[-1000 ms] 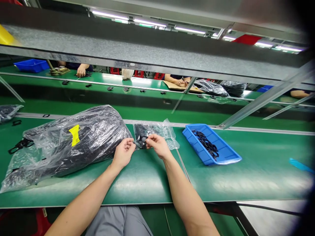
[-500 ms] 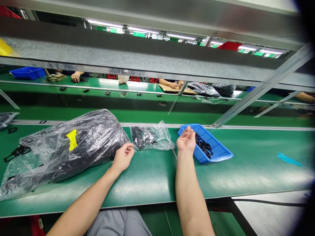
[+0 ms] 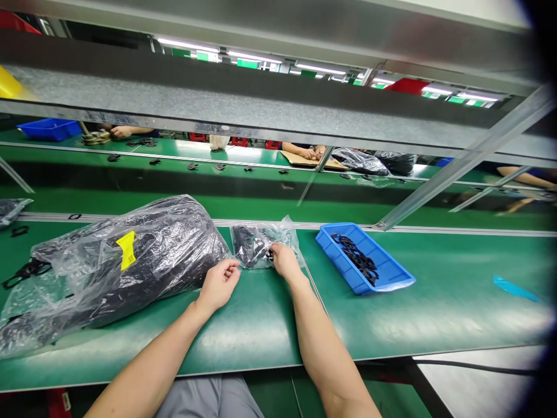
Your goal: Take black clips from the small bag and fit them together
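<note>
My left hand (image 3: 221, 283) rests beside the right end of a large clear plastic bag (image 3: 169, 249) full of black parts, with a yellow label on it. Its fingers are curled together, and whatever they may hold is too small to make out. My right hand (image 3: 286, 261) is at a small clear plastic bag (image 3: 250, 244) of small dark parts. The fingers are bent down over the bag's right part and pinched; their tips are partly hidden. To the right, a blue tray (image 3: 391, 264) holds several black plastic parts (image 3: 354, 255).
A blue strip (image 3: 516, 287) lies on the green bench (image 3: 452, 302) at the right. A slanted metal strut (image 3: 461, 157) rises behind the tray. Beyond, a conveyor carries spaced black parts, and co-workers' hands (image 3: 308, 153) work across it under a metal shelf (image 3: 261, 110).
My right hand has moved left from the blue tray to the small clear bag. My left hand has stayed nearly in place. Across the line, a co-worker's hand has shifted left.
</note>
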Demonstrator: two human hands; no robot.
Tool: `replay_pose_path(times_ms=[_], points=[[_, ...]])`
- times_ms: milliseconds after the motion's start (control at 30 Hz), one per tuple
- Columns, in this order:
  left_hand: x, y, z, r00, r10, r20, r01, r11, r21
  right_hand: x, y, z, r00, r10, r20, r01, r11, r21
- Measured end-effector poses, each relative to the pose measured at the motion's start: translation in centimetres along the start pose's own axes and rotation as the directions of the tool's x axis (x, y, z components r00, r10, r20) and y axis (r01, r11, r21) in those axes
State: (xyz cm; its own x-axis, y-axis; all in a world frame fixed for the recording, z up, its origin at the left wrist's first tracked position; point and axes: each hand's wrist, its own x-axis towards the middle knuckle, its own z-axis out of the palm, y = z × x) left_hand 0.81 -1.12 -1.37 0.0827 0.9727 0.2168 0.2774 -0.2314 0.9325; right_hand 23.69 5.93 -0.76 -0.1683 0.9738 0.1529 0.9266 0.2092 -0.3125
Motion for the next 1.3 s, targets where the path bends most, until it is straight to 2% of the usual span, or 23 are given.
replay_pose_path(times_ms=[267, 400, 633, 767, 833, 900, 967, 1067, 1133, 1233, 1300], points=[[0.0, 0.0, -0.1, 1.0, 0.015, 0.007, -0.016, 1.0, 0.025, -0.3, 0.5, 0.4, 0.999, -0.035, 0.024, 0.037, 0.996, -0.082], [0.0, 0.1, -0.2, 1.0, 0.012, 0.014, -0.013, 0.999, 0.042, -0.2, 0.1, 0.3, 0.999, 0.03, -0.012, -0.031, 0.999, -0.043], [0.0, 0.2, -0.3, 1.0, 0.026, 0.012, -0.026, 0.998, 0.048, -0.3, 0.3, -0.1, 0.998, 0.023, -0.058, -0.022, 0.999, 0.026], [0.0, 0.0, -0.2, 1.0, 0.029, 0.009, -0.03, 0.999, 0.044, -0.4, 0.6, -0.5, 0.988, 0.069, -0.137, -0.063, 0.997, 0.051], [0.0, 0.0, -0.2, 0.999, 0.031, 0.016, -0.032, 0.998, 0.045, -0.4, 0.8, -0.5, 0.987, 0.092, -0.135, -0.084, 0.994, 0.068], [0.0, 0.0, -0.2, 0.999, 0.03, 0.019, -0.031, 0.998, 0.049, -0.3, 1.0, -0.4, 0.987, 0.102, -0.125, -0.088, 0.99, 0.111], [0.0, 0.1, -0.2, 1.0, 0.024, 0.013, -0.025, 0.998, 0.051, -0.2, 1.1, -0.3, 0.98, 0.107, -0.168, -0.076, 0.98, 0.185], [0.1, 0.3, -0.3, 1.0, 0.007, -0.009, -0.007, 0.999, 0.034, -0.2, 1.0, -0.2, 0.935, 0.179, -0.307, -0.053, 0.924, 0.379], [0.1, 0.5, -0.3, 1.0, 0.001, -0.024, -0.001, 1.0, 0.009, -0.2, 0.7, -0.1, 0.9, 0.262, -0.347, -0.024, 0.827, 0.562], [0.0, 0.5, -0.2, 0.999, 0.006, -0.041, -0.006, 1.0, -0.006, -0.1, -0.1, 0.2, 0.891, 0.321, -0.319, 0.028, 0.664, 0.747], [-0.1, 0.5, -0.1, 0.999, 0.014, -0.045, -0.014, 1.0, 0.002, 0.0, -0.6, 0.6, 0.91, 0.308, -0.276, 0.036, 0.607, 0.794]])
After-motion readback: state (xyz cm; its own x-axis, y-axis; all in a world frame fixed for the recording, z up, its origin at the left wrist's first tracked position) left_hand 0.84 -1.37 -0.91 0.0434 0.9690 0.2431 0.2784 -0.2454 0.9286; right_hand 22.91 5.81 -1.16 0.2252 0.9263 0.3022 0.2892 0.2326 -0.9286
